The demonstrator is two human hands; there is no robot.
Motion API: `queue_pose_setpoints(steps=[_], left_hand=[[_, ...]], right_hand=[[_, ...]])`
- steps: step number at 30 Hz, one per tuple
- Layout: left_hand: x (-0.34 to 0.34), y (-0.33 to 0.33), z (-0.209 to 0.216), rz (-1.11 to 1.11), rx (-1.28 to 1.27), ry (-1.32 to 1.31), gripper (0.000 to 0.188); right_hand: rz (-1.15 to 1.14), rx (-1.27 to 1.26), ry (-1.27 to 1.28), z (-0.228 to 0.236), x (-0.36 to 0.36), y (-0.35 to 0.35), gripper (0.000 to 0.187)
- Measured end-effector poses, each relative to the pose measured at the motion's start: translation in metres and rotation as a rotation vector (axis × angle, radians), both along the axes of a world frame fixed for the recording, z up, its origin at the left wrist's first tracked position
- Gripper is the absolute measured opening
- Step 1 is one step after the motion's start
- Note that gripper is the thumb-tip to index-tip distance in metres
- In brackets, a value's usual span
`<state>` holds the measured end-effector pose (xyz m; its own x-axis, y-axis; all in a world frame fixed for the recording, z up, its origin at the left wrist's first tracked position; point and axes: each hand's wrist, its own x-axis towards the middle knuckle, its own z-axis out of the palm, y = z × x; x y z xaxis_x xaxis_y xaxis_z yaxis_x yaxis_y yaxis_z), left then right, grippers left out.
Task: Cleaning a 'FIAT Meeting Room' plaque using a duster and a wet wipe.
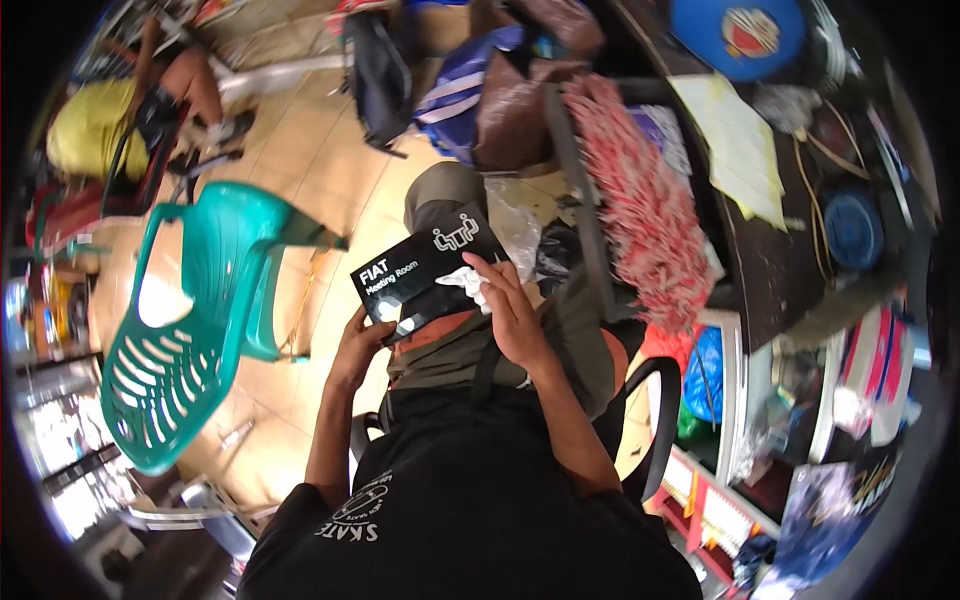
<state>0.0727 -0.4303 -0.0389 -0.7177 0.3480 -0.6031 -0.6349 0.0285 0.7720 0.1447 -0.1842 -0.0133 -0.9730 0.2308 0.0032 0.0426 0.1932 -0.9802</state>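
1. I see a black T-shirt [490,500] with a loose, dark, mostly plain front.
2. White print [362,512] marks its left chest: lettering around a rounded outline.
3. Its short black sleeves [290,522] leave the forearms [572,425] bare.
4. Olive-grey trousers [580,345] cover the thighs, a narrow dark strap [485,368] at the lap.

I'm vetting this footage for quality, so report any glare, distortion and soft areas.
Head view, centre: white glare spots the lower left of the black sign; head view, left: bright patches wash out near the rim, and the person in yellow looks soft; head view, edges: fisheye bending, dark corners.
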Motion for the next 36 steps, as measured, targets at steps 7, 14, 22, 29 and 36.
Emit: queue_pose_setpoints(steps=[7, 14, 22, 29, 36], left_hand=[[0.028, -0.034, 0.007, -0.096, 0.008, 0.077, 0.028], [0.023, -0.02, -0.008, 0.758, 0.409, -0.071, 0.032], [0.032, -0.01, -0.007, 0.806, 0.426, -0.047, 0.03], [0.041, -0.007, -0.001, 0.973, 0.384, -0.068, 0.026], [0.05, -0.011, -0.02, 1.081, 0.335, -0.068, 0.023]], right_hand=[[-0.168, 0.618, 0.186, -0.034, -0.067, -0.026, 0.024], [0.34, 0.395, 0.378, -0.02, -0.044, -0.104, 0.019], [0.201, 0.516, 0.348, -0.034, -0.057, -0.1, 0.017], [0.002, 0.669, 0.363, -0.032, -0.072, -0.096, 0.011], [0.241, 0.645, 0.432, -0.048, -0.047, -0.112, 0.012]])
